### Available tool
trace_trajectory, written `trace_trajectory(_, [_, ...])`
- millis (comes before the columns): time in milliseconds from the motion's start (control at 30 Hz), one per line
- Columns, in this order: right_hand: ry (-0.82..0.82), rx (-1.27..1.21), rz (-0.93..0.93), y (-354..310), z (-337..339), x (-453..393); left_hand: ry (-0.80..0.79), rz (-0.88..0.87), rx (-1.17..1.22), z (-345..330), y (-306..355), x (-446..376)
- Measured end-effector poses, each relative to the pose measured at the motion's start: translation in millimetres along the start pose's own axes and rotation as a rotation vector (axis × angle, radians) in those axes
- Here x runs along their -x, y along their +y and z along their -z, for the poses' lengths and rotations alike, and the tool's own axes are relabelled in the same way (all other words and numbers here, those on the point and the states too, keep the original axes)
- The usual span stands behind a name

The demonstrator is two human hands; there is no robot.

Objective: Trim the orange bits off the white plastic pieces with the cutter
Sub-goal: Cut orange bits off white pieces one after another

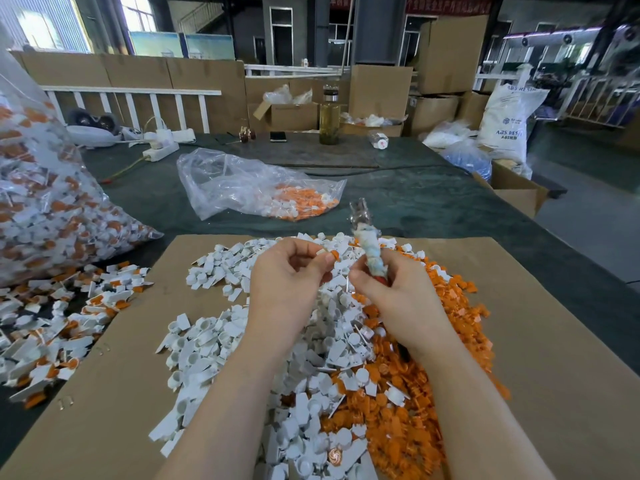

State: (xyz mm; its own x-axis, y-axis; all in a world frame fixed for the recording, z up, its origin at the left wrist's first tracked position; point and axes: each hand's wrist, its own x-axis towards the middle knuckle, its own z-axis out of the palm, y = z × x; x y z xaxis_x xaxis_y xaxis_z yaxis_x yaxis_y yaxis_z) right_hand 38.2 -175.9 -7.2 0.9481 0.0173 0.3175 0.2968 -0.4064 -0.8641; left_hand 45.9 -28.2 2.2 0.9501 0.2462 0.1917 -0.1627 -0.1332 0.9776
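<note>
- The counter (433, 199), draped in dark cloth, carried a cardboard sheet (554, 341) that held the whole work pile, with a big stuffed bag of uncut parts (45, 202) at its left edge.
- On the sheet, white plastic pieces (207, 344) lay heaped to the left and trimmed orange bits (433, 410) to the right; both looked light, hard and loose, likely to slide and scatter if nudged.
- The right hand (391, 292) had its grip wrapped around the cutter (370, 251) at its cloth-bound handle, which probably gave a soft, non-slip hold; the blades were blurred, so whether they were apart could not be told.
- The left hand (291, 275) pinched one small piece (327, 253) between thumb and fingertips, raised above the pile just beside the cutter.
- That piece seemed stiff and tiny; holding the white body and leaving its orange tab sticking out towards the cutter looked the sound way to take it.
</note>
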Motion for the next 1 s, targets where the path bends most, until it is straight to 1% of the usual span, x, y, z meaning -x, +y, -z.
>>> trace_trajectory(67, [0.092,0.007,0.054,0.3,-4.6,-1.3,0.0,-0.026,-0.068,-5.1,-0.7,3.1])
trace_trajectory(133, [0.132,0.049,0.08,1.1,-7.2,-2.2,0.006,-0.051,-0.1,-9.0,-1.8,5.5])
trace_trajectory(267, [0.161,0.127,0.094,3.5,-9.7,-2.9,0.016,-0.093,-0.148,-12.7,-2.3,7.2])
trace_trajectory(400, [0.196,0.129,0.081,3.6,-11.4,-3.8,0.03,-0.124,-0.175,-14.5,-3.5,8.4])
trace_trajectory(500, [0.176,0.107,0.054,3.1,-11.8,-4.4,0.031,-0.135,-0.178,-14.7,-4.9,8.6])
trace_trajectory(567, [0.115,0.063,0.03,1.7,-8.4,-4.0,0.022,-0.118,-0.158,-13.4,-4.9,7.9])
trace_trajectory(667, [-0.07,0.027,-0.015,-1.1,4.4,-1.0,0.006,-0.067,-0.079,-7.8,-2.8,4.3])
trace_trajectory(800, [-0.294,0.132,-0.049,-3.1,17.5,1.5,-0.007,-0.009,0.045,2.8,0.3,-1.8])
trace_trajectory(867, [-0.345,0.135,-0.059,-4.6,17.7,2.3,-0.024,-0.002,0.08,6.5,1.0,-3.3])
trace_trajectory(1000, [-0.386,0.102,-0.066,-5.4,17.5,3.6,-0.055,0.003,0.173,9.5,1.8,-3.9])
